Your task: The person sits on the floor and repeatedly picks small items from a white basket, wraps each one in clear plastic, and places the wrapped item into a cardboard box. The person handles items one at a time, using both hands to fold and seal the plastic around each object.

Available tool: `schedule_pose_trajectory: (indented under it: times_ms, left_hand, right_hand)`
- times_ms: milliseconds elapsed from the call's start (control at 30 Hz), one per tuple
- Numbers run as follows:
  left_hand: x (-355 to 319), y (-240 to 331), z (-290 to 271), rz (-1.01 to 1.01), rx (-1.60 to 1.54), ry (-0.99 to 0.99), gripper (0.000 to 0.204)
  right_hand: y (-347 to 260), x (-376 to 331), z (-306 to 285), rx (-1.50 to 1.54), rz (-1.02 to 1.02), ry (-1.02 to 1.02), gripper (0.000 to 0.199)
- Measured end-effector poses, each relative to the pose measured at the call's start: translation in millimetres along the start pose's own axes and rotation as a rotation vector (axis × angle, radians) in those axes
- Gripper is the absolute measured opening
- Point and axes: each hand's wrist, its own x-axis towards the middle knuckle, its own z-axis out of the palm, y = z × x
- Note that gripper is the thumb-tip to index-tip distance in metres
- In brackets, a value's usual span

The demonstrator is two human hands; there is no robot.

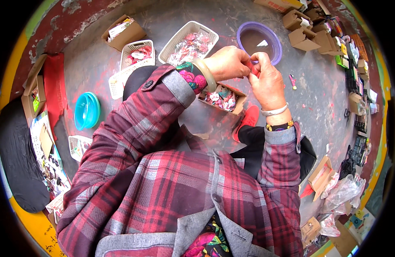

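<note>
1. A small red piece [252,68] is pinched between the fingertips of both hands, a little above the picture's centre, toward 1 o'clock.
2. The left hand [226,63] is closed on the piece from its 9 o'clock side; a pale bangle [204,73] is worn at that wrist.
3. The right hand [266,79] is closed on the same piece from its 3 o'clock side; a white bracelet [275,111] and a dark beaded band [279,126] are seen on that wrist.
4. What kind of thing the red piece is cannot be told, as most of it is hidden by the fingers.
5. A small cardboard box [223,98] filled with shiny wrapped bits is set on the floor just below the hands, at 6 o'clock from them.
6. A purple bowl [259,40] is placed at 12 o'clock from the hands, close by.
7. A white basket [189,43] holding pink and clear packets is found at 10 o'clock from the hands, and a second white basket [137,55] is set further toward 9 o'clock.
8. A turquoise bowl [87,110] is lying on its side, well apart at 8 o'clock.
9. A red shoe [246,120] is seen at 5 o'clock from the box.
10. Several brown cartons [306,36] are stacked at 2 o'clock.
</note>
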Motion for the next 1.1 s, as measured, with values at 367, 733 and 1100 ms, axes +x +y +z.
schedule_pose_trajectory:
  times_ms: [367, 733, 1100]
  left_hand:
    - [-4, -2, 11, 0.217, 0.410, 0.235, 0.021]
    - [-15, -1, -19, 0.180, 0.519, 0.449, 0.018]
    - [-22, -4, -25, 0.164, 0.510, 0.404, 0.018]
  right_hand:
    - [-3, -1, -1, 0.121, -0.030, 0.038, 0.030]
    - [41, -11, 9, 0.015, 0.077, 0.088, 0.011]
    - [125, -81, 193, -0.587, 0.210, -1.106, 0.033]
